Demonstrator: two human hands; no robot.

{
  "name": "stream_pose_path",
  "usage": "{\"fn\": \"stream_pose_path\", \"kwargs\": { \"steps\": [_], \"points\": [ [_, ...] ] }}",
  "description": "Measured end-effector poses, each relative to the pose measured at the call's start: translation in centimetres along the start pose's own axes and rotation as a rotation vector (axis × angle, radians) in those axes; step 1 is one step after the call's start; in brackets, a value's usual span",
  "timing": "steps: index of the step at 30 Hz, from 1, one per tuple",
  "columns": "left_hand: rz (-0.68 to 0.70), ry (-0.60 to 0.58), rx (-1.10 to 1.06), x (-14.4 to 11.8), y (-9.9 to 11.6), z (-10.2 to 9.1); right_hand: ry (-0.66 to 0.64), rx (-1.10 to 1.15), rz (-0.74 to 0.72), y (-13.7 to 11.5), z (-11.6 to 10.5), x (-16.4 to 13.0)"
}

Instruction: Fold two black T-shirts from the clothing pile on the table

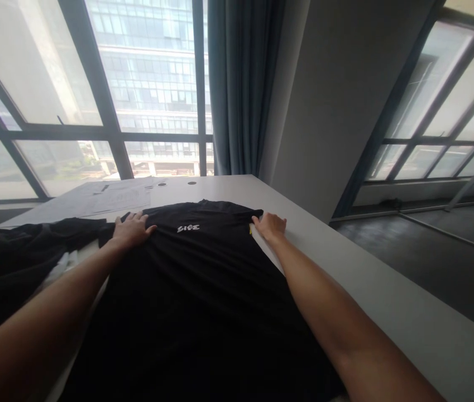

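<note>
A black T-shirt (203, 279) lies spread over the white table, its hem side toward me and a small white print (188, 228) near the far edge. My left hand (131, 229) rests flat on the shirt's far left part, fingers spread. At the far right corner, my right hand (271, 225) has its fingers closed on the black cloth. Just below that hand a small yellow spot (250, 229) shows at the shirt's edge; what it is I cannot make out.
More black clothing (23, 251) lies to the left, with something whitish (67, 263) beside it. Sheets of paper (111, 195) lie at the back left of the white table (341, 262). Behind stand windows, a blue curtain (243, 89) and a grey pillar (329, 100).
</note>
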State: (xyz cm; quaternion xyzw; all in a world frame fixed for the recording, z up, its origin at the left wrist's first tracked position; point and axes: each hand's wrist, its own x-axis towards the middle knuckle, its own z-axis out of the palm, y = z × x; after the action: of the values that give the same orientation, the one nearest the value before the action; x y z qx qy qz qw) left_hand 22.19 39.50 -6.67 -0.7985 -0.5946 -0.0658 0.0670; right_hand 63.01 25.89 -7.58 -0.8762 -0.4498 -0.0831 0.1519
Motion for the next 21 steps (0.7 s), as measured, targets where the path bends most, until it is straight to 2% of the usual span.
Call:
{"fn": "stream_pose_path", "kwargs": {
  "steps": [3, 6, 9, 12, 14, 16, 18, 21],
  "points": [
    [0.052, -0.099, -0.041, -2.1, 1.8, -0.1, -0.052, 0.063, -0.119, -0.4, 0.2, 0.1],
    [0.032, -0.173, -0.115, -3.7, 2.7, 0.2, 0.012, 0.112, -0.193, -1.3, 0.4, -0.3],
    [0.120, -0.137, -0.214, -4.8, 1.7, 0.6, 0.065, 0.119, -0.206, -1.8, 0.5, -0.7],
    [0.223, -0.042, -0.310, -5.2, -0.4, 0.7, 0.020, 0.132, -0.272, -1.7, 0.7, -0.7],
    [0.115, 0.072, -0.283, -5.3, -1.8, 0.5, 0.000, 0.132, -0.306, -1.6, 0.9, -0.4],
    [-0.106, 0.153, -0.215, -5.4, -3.0, 0.3, 0.004, 0.126, -0.306, -1.5, 1.1, -0.2],
    [-0.310, 0.142, -0.186, -5.5, -4.0, 0.2, 0.019, 0.124, -0.276, -1.4, 1.3, -0.1],
    [-0.450, 0.098, -0.210, -5.4, -5.1, 0.3, 0.060, 0.130, -0.179, -1.4, 1.4, -0.1]
  ]
}}
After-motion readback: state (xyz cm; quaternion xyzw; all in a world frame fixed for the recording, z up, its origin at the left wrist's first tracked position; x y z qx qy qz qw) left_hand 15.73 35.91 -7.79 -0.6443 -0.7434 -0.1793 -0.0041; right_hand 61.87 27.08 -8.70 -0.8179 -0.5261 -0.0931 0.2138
